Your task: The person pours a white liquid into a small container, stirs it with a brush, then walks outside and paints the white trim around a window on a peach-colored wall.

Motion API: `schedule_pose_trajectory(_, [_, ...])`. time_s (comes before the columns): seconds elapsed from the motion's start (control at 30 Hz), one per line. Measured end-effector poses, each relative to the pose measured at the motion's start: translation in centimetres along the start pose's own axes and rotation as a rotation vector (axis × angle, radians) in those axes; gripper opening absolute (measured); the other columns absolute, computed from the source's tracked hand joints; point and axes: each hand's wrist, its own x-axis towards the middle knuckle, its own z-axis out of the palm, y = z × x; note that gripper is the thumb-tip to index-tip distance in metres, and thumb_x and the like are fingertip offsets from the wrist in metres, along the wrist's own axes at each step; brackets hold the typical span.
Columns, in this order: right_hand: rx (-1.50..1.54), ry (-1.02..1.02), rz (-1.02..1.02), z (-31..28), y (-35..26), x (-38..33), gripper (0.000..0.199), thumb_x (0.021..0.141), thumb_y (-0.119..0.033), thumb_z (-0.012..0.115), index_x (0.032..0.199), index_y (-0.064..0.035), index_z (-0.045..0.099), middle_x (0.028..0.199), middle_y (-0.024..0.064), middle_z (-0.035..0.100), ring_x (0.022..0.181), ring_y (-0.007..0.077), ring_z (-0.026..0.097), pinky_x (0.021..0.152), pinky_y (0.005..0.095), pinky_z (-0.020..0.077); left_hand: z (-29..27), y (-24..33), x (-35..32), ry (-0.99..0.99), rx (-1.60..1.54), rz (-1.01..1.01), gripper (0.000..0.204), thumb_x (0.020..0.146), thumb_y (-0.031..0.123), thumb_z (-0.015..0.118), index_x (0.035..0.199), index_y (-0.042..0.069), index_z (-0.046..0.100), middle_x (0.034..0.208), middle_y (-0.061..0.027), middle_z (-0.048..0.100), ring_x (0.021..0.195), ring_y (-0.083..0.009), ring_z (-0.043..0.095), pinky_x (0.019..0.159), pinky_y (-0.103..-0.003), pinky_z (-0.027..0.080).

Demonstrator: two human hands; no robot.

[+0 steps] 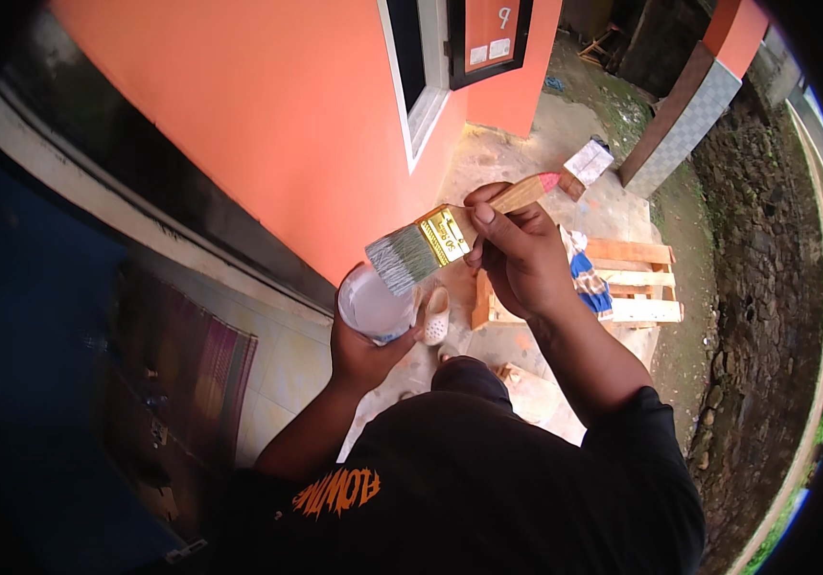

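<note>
My right hand (517,244) is closed around the wooden handle of a wide paintbrush (445,235). The brush has a gold metal band, grey bristles and a pink tip on its handle. Its bristles point down to the left, over the rim of a small round tub (373,305) with a pale, whitish inside. My left hand (363,350) grips that tub from below and the side, fingers wrapped round it. From this angle I cannot tell how full the tub is, or whether the bristles touch it.
An orange wall (267,115) with a white-framed window (426,115) rises at the left. A wooden pallet (632,278) with a blue striped cloth (589,283) lies right of my hands. A light clog (437,316) is below. Beyond stand a white-topped box (588,163) and a tiled pillar (684,125).
</note>
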Motion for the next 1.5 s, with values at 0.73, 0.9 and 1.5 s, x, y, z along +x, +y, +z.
schedule_pose_trajectory(0.73, [0.141,0.081,-0.66,-8.5,-0.5,43.7,0.029,0.092,-0.008,0.073,0.115,0.0025,0.058,0.105,0.0149,0.067,0.091,0.0209,0.07,0.084,0.0327,0.0586,1.2,-0.4,18.8,0.402,0.202,0.146,0.115,0.073,0.025,0.092,0.154,0.004,0.013,0.134,-0.0154,0.048,0.125,-0.0298,0.051,0.101,-0.044,0.051])
schedule_pose_trajectory(0.9, [0.136,-0.026,-0.729,-6.4,-0.3,47.7,0.025,0.091,-0.009,0.076,0.11,0.0015,0.063,0.104,0.0106,0.067,0.093,0.0139,0.066,0.084,0.0254,0.0538,1.6,-0.5,19.8,0.449,0.165,0.127,0.116,0.071,0.024,0.094,0.154,0.007,0.015,0.135,-0.0145,0.049,0.126,-0.0296,0.051,0.1,-0.044,0.053])
schedule_pose_trajectory(1.5, [-0.203,-0.004,-0.914,-8.2,-2.3,47.5,0.02,0.09,-0.011,0.077,0.104,0.0007,0.069,0.101,0.0102,0.072,0.09,0.0135,0.069,0.077,0.0262,0.0546,1.3,-1.2,20.0,0.39,0.27,0.052,0.115,0.069,0.023,0.095,0.153,0.006,0.017,0.131,-0.0158,0.054,0.122,-0.0296,0.056,0.097,-0.042,0.054])
